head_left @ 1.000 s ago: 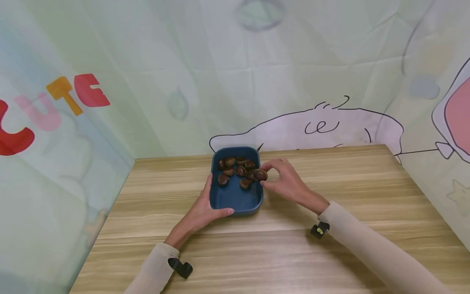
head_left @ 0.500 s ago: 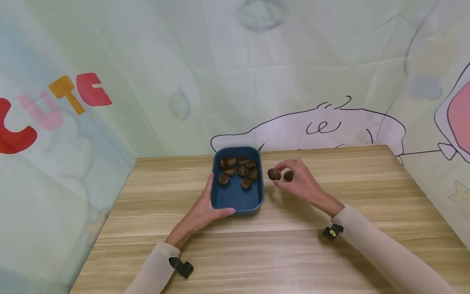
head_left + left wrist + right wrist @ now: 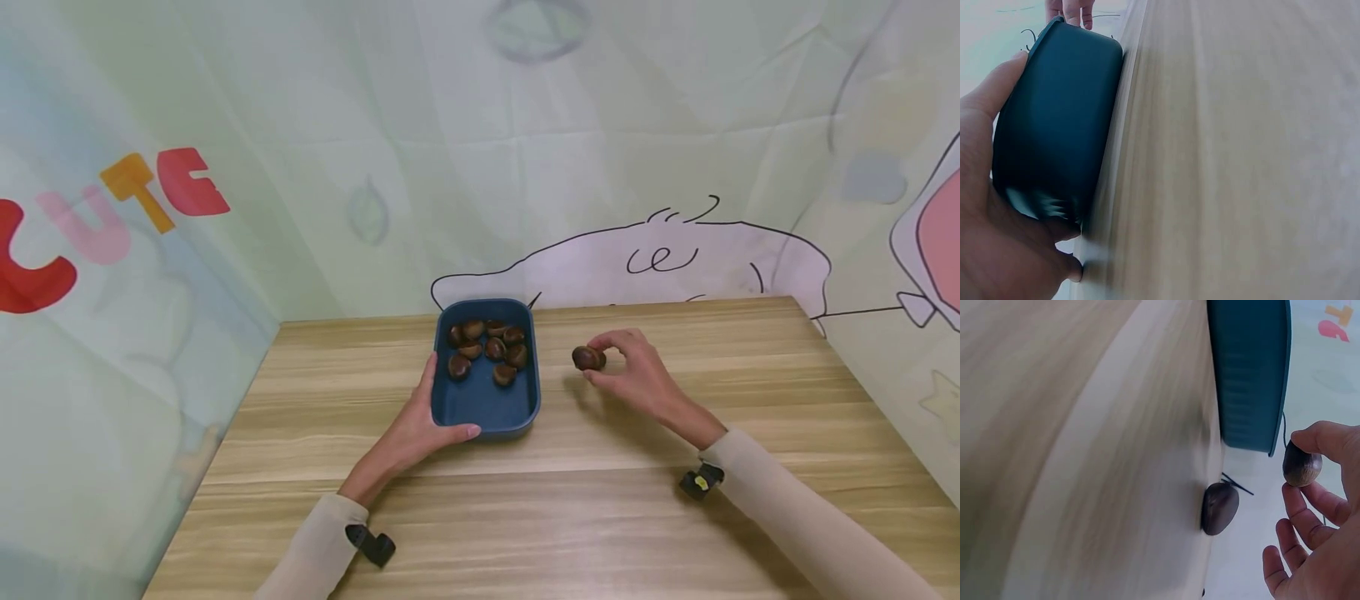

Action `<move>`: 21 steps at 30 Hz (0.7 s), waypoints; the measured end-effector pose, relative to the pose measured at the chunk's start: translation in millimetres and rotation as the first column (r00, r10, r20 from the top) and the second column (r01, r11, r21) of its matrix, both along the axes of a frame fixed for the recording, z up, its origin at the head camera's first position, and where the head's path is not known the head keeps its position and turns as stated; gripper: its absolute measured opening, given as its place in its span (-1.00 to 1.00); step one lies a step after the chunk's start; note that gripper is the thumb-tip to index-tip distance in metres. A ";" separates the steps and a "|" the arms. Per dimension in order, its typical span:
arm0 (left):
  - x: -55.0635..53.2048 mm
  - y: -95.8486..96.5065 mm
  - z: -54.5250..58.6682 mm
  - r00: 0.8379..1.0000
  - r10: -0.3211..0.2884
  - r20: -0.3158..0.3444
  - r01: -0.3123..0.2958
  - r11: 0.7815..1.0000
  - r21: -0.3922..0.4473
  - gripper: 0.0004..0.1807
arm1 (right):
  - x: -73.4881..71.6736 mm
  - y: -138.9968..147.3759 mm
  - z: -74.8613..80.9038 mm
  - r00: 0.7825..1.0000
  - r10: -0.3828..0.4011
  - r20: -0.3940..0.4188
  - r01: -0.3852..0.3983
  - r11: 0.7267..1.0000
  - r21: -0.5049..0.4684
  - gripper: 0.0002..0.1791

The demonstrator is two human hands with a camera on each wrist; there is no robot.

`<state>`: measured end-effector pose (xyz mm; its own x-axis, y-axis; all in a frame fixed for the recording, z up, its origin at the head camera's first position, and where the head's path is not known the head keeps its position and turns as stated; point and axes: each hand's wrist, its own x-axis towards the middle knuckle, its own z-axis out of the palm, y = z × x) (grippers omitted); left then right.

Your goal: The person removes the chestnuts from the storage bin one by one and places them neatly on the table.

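Observation:
A dark blue rectangular box (image 3: 487,408) stands on the table with several brown chestnuts (image 3: 495,348) in its far part. My left hand (image 3: 412,429) holds its near left corner, thumb along the front rim and fingers against the left wall. To the right of the box, my right hand (image 3: 641,379) pinches one chestnut (image 3: 1302,465) between thumb and fingertips, raised above the table. Another chestnut (image 3: 1219,509) lies on the tabletop below it; in the head view the held one partly covers it.
The wooden table (image 3: 480,517) reaches back to a printed cloth (image 3: 300,167) that hangs behind and at both sides. A tiny dark thing (image 3: 1204,592) shows at the lower edge of the right wrist view, too small to identify.
My right hand has carried a chestnut from over the box's right rim out to the right, above the chestnut on the table. The left hand and the box have stayed put.

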<state>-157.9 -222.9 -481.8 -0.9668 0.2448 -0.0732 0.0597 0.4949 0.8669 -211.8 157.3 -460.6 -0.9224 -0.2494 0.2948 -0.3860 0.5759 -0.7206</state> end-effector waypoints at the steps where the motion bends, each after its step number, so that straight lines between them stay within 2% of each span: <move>1: 0.1 -0.1 0.0 1.000 0.000 0.001 0.000 1.000 0.000 0.54 | 0.0 2.0 -1.0 1.000 -0.004 0.004 0.004 1.000 -0.003 -0.60; 21: 0.3 -0.6 -0.3 1.000 0.003 0.001 -0.003 1.000 -0.015 0.55 | -1.4 33.2 -16.4 0.997 -0.028 0.066 0.025 0.999 0.042 -0.55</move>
<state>-157.5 -223.4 -482.0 -0.9675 0.2405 -0.0780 0.0569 0.5078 0.8596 -213.3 190.5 -477.1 -0.9461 -0.2352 0.2227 -0.3223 0.6150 -0.7197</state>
